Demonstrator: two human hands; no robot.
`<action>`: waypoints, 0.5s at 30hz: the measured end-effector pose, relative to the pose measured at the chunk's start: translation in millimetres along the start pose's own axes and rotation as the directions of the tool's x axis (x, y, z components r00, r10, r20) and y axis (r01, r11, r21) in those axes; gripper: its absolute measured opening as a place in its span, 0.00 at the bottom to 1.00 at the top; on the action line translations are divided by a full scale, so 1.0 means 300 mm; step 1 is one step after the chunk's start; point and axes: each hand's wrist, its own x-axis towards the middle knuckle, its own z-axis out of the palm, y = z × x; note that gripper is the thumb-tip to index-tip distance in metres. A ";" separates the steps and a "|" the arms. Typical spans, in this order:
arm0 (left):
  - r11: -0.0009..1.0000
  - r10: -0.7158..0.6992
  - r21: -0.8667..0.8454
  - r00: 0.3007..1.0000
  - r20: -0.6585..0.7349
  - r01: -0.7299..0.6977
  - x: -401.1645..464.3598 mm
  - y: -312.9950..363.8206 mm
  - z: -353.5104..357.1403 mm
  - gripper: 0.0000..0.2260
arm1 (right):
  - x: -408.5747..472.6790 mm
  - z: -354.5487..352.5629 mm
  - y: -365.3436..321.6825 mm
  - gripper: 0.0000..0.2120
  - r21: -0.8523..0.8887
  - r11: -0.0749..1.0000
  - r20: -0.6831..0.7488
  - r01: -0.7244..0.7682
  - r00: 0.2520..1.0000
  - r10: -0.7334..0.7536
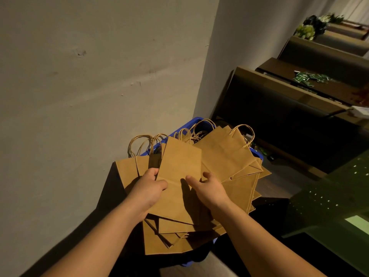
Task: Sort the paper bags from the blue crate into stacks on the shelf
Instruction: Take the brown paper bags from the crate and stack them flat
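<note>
Left hand (146, 189) grip pinches the top paper bag (179, 176) above the blue crate (196, 120); right hand (209, 186), fingers loosely curled, holds nothing beside it.

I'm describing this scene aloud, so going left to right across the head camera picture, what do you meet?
Bare wall → left hand gripping the top paper bag → right hand over the pile → dark shelves → green packets on a shelf.
</note>
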 end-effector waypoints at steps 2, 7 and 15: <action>1.000 0.000 -0.026 1.000 0.020 0.001 -0.010 0.002 0.003 0.25 | 0.007 0.003 0.004 0.25 0.093 0.996 0.022 0.007 1.000 -0.009; 0.986 0.001 -0.165 1.000 -0.007 -0.003 -0.027 0.009 0.003 0.21 | -0.001 0.000 0.010 0.11 0.383 0.923 0.129 -0.029 0.991 -0.022; 0.980 0.026 -0.199 1.000 0.004 -0.025 -0.030 0.001 -0.006 0.28 | -0.032 -0.013 0.011 0.15 0.498 0.867 0.211 0.000 0.970 -0.121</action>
